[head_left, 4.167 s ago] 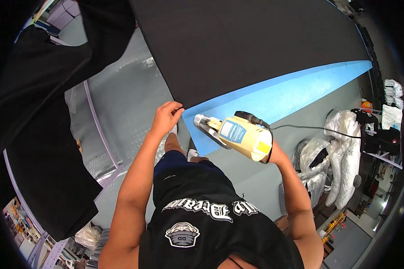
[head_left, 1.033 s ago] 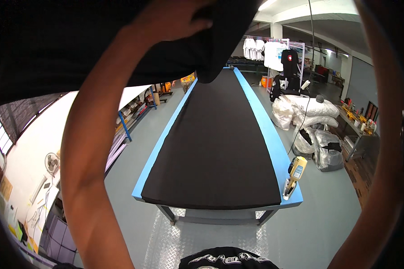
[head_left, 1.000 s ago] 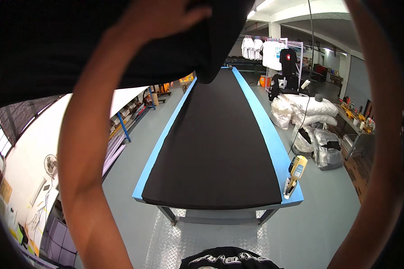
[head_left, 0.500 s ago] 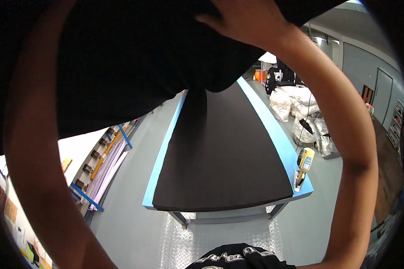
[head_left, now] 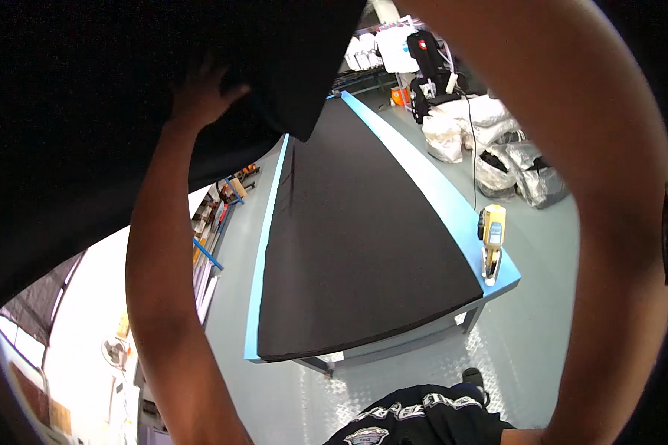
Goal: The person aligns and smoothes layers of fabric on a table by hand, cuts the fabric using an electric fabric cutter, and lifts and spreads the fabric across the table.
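A large sheet of black cloth (head_left: 111, 148) hangs high in front of me and covers the upper left. Against it lies my left hand (head_left: 202, 96), raised, with thumb and fingers apart; the fingertips fade into the dark. My right forearm (head_left: 608, 126) rises along the right side, and its hand is cut off by the top edge. Below the cloth, a long light-blue table (head_left: 441, 200) bears a flat layer of black fabric (head_left: 371, 245). On the table's near right corner stands a yellow and white handheld cutting machine (head_left: 493, 241).
Plastic-wrapped bundles (head_left: 508, 167) lie on the floor to the right, with a dark cable (head_left: 473, 163) hanging beside them. A rack with garments (head_left: 427, 55) and an orange container (head_left: 400, 96) stand farther back. Rolls on a blue-framed rack (head_left: 206, 271) line the left.
The raised cloth has shifted left, baring more of the table's far end. My left hand has come into view; my right hand has left through the top. The view has turned slightly.
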Demonstrator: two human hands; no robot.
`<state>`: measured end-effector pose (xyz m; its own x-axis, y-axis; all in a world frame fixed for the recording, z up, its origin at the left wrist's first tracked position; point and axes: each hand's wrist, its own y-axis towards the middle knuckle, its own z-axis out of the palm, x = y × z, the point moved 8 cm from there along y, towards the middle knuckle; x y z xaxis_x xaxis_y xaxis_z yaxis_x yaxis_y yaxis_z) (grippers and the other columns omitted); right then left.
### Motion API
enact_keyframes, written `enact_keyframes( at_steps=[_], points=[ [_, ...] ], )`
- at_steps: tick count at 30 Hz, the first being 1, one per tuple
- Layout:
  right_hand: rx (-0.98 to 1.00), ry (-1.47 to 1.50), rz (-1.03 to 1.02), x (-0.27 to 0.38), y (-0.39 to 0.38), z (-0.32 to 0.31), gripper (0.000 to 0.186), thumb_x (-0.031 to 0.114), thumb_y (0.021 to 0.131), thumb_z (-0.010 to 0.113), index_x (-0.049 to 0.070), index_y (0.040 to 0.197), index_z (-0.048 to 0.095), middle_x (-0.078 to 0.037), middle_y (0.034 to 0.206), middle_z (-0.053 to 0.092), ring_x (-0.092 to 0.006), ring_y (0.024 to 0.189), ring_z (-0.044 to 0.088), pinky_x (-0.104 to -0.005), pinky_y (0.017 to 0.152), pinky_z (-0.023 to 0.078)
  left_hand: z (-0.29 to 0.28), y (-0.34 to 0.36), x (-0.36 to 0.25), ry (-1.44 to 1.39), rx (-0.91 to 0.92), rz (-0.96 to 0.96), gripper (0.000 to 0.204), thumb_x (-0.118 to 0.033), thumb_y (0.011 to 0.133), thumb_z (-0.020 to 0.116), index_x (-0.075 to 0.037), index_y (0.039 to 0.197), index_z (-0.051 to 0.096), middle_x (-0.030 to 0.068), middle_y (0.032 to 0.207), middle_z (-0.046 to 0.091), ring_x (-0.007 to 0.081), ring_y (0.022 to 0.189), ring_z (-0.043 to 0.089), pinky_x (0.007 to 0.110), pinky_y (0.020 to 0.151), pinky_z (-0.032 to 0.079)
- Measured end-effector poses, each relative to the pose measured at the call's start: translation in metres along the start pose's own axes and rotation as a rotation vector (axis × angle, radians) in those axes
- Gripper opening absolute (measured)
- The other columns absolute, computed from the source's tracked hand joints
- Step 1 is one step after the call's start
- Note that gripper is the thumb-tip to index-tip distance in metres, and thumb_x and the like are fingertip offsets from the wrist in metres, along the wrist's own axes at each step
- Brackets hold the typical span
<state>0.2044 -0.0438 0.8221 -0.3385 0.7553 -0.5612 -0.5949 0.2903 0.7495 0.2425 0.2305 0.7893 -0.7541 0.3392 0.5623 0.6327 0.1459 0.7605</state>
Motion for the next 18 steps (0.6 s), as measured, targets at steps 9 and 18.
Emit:
enact_keyframes(
  at_steps=[9,18],
  points=[
    [0.335,0.602,0.015,0.083,-0.191,0.15,0.057,0.034,0.085,0.059,0.016,0.137,0.045,-0.014,0.149,0.032,-0.0308,0.138,0.029,-0.0465,0.111,0.025,-0.244,-0.075,0.044,0.195,-0.888,-0.168,0.057,-0.051,0.087,0.059,-0.009,0.125,0.055,0.0179,0.119,0.057,0.036,0.106,0.054,0.05,0.093,0.041],
    [-0.228,1.583,0.709,0.051,-0.316,0.029,0.066,0.038,0.067,0.078,0.007,0.119,0.053,-0.013,0.109,0.049,-0.0302,0.1,0.049,-0.0415,0.088,0.039,-0.087,-0.113,-0.023,0.418,-0.512,0.454,0.05,-0.04,0.094,0.053,-0.005,0.13,0.049,0.0173,0.131,0.05,0.0313,0.125,0.044,0.046,0.106,0.031]
  ],
)
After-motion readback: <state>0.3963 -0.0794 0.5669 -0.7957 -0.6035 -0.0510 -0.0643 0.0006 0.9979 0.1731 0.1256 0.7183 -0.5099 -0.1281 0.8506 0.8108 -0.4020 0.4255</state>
